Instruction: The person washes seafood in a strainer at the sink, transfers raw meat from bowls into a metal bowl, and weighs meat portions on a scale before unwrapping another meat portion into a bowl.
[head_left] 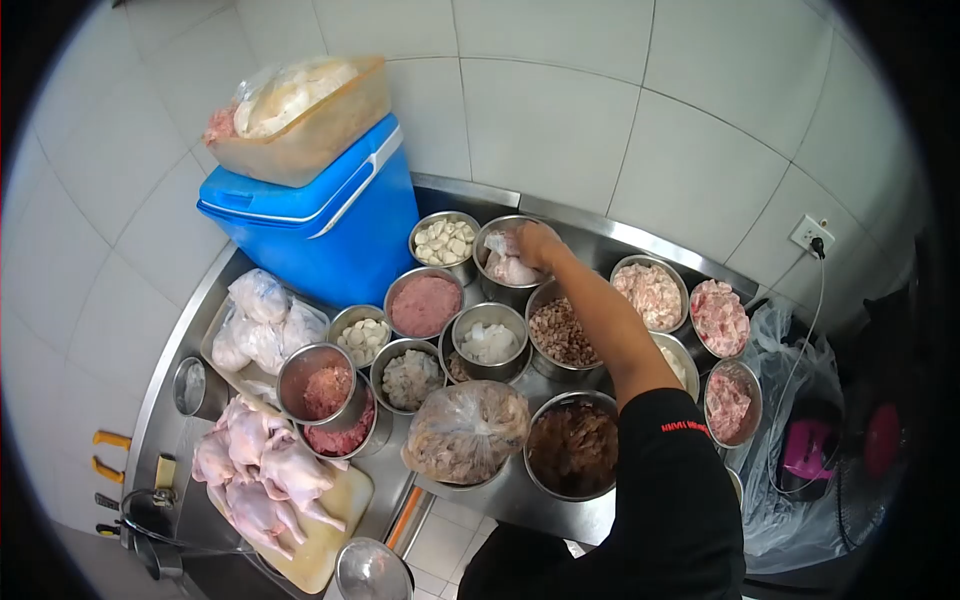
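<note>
My right hand reaches over the right rim of a steel pot at the back of the counter. Its fingers are bent down into the pot, against pale pinkish pieces of raw meat. The fingertips are partly hidden, so what they grip is unclear. Beside this pot stands a bowl of peeled white cloves or balls. Below my forearm sits a pot of diced brown meat. Ground pink meat fills another pot to the left. My left hand is out of view.
A blue cooler carries a plastic tub. Raw chickens lie on a cutting board. A bagged lump of meat rests at the front near a dark-filled pot. A cord hangs from the wall outlet.
</note>
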